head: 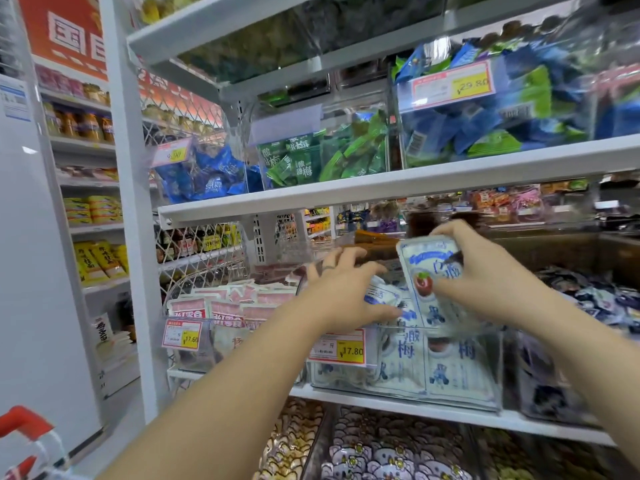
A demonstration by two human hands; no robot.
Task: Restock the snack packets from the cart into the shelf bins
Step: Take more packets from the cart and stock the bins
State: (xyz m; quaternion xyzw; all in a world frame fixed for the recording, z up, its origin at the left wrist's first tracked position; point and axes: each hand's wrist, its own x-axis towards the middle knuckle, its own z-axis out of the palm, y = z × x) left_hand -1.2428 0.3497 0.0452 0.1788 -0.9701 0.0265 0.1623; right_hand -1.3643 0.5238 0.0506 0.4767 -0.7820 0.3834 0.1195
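1. Here, right hand [485,275]: fingers curled round one white-and-blue packet [427,271], held upright just above the bin, thumb on its front.
2. Left hand [343,292]: fingers spread and fairly straight, laid flat on the stock at the bin's top; a ring on one finger.
3. Bin [498,375]: clear plastic, standing on the shelf [415,407].
4. Stock [401,355]: white-and-blue packets, front row upright against the bin's wall.
5. Tag [337,348]: red and yellow, reads 17.80, on the bin's front left.
6. Red packets [225,311]: next bin to the left, tagged 17.60.
7. Green packets [304,161]: clear bin, one shelf up.
8. Cart [24,424]: only a red handle shows, bottom left corner, well apart from both hands.
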